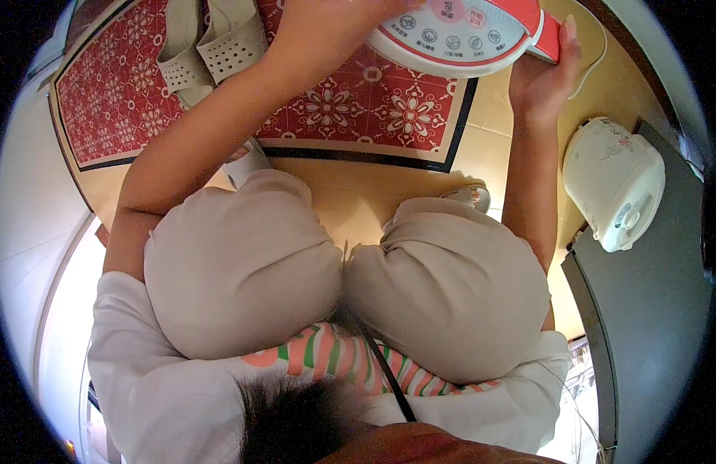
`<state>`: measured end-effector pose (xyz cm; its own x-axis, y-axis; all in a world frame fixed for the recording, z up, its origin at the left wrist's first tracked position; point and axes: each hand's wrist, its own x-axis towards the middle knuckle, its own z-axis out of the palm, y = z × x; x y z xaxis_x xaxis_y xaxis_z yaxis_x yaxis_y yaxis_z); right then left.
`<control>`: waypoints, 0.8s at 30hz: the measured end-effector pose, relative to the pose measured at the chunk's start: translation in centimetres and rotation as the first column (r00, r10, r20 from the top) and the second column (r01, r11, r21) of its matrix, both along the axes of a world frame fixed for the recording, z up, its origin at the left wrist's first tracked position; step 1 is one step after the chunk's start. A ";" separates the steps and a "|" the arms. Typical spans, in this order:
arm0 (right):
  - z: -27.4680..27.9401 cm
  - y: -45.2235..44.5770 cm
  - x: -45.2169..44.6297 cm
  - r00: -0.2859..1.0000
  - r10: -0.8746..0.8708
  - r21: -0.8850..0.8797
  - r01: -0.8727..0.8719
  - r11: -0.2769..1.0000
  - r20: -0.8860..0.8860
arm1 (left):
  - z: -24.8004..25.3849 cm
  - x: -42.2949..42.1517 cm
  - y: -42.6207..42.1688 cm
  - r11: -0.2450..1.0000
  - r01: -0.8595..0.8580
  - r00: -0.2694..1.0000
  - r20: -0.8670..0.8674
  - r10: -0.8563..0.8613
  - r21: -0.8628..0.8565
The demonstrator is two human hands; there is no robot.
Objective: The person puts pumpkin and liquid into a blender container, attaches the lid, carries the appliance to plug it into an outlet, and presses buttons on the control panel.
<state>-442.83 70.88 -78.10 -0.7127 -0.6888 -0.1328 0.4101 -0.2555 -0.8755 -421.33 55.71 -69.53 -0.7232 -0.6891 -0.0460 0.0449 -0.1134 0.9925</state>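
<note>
At the top edge is a red-and-white kitchen appliance (458, 58) that looks like a soy milk maker. Round icons and printed characters cover its panel, and the frame cuts off its upper part. A red handle (549, 40) sticks out at its right side, and my right hand (545, 81) is closed about this handle, thumb up along the outer side. My left hand (377, 9) reaches the appliance's upper left edge, with fingertips by the panel. Most of that hand lies beyond the frame, so its grip cannot be made out.
A red patterned mat (327, 108) lies on the tan floor (493, 155), with a pair of beige perforated slippers (230, 46) on it. To the right stands a white floral electric water pot (613, 185) against a dark panel (644, 309). A pale cord (601, 58) curves across the floor.
</note>
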 end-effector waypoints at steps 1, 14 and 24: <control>-0.2 0.0 -0.2 1.000 0.003 -0.007 -0.003 1.000 0.000 | 0.0 0.0 0.0 1.000 -0.001 1.000 -0.002 0.001 0.006; 0.9 -0.5 1.6 0.996 0.034 -0.076 -0.040 0.996 -0.079 | -0.1 0.0 0.0 1.000 -0.010 1.000 0.002 0.010 0.000; 1.1 -0.6 1.8 0.990 0.062 -0.057 -0.070 0.996 -0.126 | 0.7 -0.1 -0.8 0.997 0.051 0.997 0.053 -0.048 -0.051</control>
